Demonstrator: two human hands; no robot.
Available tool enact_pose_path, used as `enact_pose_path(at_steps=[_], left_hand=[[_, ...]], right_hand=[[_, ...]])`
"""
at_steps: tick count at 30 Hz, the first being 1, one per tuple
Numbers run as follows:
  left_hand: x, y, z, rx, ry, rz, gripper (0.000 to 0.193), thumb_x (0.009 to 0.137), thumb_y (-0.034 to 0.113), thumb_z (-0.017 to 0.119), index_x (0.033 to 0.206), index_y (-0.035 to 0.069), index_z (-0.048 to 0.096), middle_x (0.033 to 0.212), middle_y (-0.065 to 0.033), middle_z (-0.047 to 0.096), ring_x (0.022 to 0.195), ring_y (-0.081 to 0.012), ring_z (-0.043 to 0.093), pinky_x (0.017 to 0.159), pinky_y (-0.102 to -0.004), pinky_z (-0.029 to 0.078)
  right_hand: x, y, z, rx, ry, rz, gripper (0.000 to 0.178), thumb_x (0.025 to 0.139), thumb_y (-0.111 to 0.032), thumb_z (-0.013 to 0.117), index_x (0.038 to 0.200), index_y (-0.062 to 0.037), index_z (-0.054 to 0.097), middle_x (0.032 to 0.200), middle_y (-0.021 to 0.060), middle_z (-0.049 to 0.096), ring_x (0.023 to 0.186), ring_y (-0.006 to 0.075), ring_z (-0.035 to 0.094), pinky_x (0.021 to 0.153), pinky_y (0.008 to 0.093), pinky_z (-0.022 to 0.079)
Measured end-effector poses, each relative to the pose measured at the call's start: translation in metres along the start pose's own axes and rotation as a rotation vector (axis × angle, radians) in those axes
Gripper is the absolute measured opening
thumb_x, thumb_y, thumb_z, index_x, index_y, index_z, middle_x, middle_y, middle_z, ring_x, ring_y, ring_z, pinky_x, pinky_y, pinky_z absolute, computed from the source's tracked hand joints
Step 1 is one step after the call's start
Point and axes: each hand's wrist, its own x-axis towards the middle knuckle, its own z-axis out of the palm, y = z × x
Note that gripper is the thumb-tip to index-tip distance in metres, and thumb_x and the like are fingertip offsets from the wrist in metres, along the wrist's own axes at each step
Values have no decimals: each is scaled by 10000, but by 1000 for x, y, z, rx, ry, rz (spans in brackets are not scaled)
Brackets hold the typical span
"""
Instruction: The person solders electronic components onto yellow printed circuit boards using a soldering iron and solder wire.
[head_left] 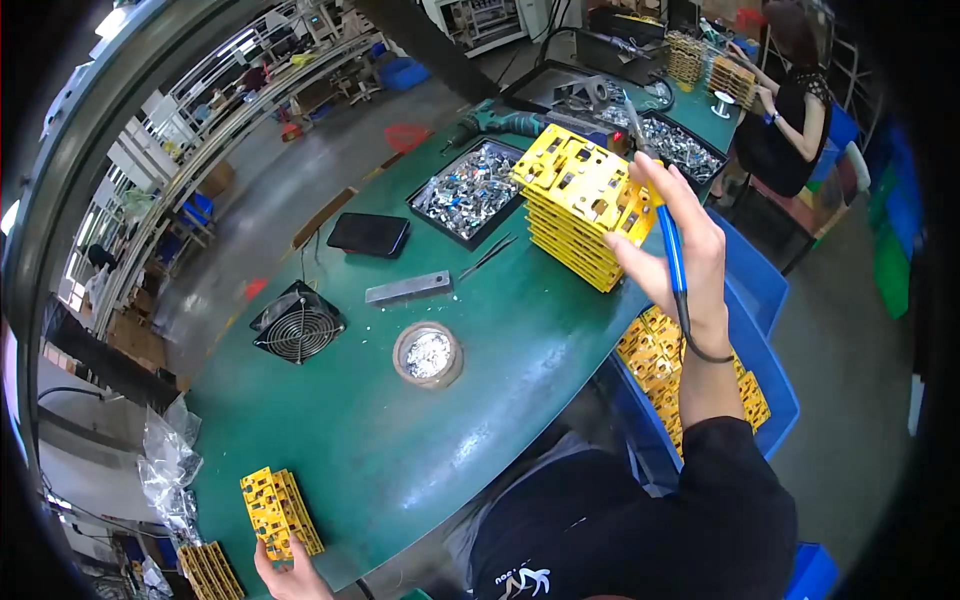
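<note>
My right hand holds a soldering iron with a blue handle, its cable trailing over the wrist. Thumb and fingers of that hand also reach round the right corner of a tall stack of yellow circuit boards, at the top board. Low at the left, my left hand pinches the near edge of a yellow circuit board. Other boards stand close behind it. A round pot with silvery bits sits mid-table, away from both hands.
On the green table are a small fan, a black phone, a grey metal bar, tweezers, a parts tray and a power drill. A blue bin holds boards at right. A co-worker sits beyond.
</note>
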Motion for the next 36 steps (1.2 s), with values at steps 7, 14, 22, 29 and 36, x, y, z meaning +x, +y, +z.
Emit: enact_pose_path(at_steps=[7,14,22,29,36], left_hand=[[-12,24,-9,43,8,76,502,899,258,863,1303,-1,714,1263,-174,732,1123,-276,706,1000,-411,588],[-22,-13,27,-340,-58,176,506,897,3,845,1351,-57,631,1243,-136,699,949,-147,679,825,-292,569],[-67,80,36,-153,-333,186,544,780,155,950,1223,-16,684,1292,-214,655,1022,-353,696,820,-405,578],[-93,104,49,-78,-453,339,636,765,216,976,1280,-20,687,1325,-207,635,1126,-384,688,915,-436,580],[-94,98,52,-133,-438,477,454,900,199,876,1270,12,692,1268,-172,645,982,-373,734,744,-456,627]], right_hand=[[11,29,8,-49,-143,29,766,772,-159,871,1478,-36,601,1318,204,730,1286,360,687,1228,489,411],[2,12,5,-67,-19,31,703,756,-172,923,1397,-27,674,1288,243,721,1262,422,666,1104,454,515],[-62,-76,30,425,-225,-50,559,752,-27,878,1286,33,724,1132,211,770,1106,410,741,1091,509,530],[-124,-137,83,881,-472,-63,498,799,-56,865,1265,30,712,927,164,730,878,350,750,921,473,608],[-147,-158,100,944,-550,-43,534,840,-35,816,1348,19,661,1045,211,746,946,381,750,949,484,601]])
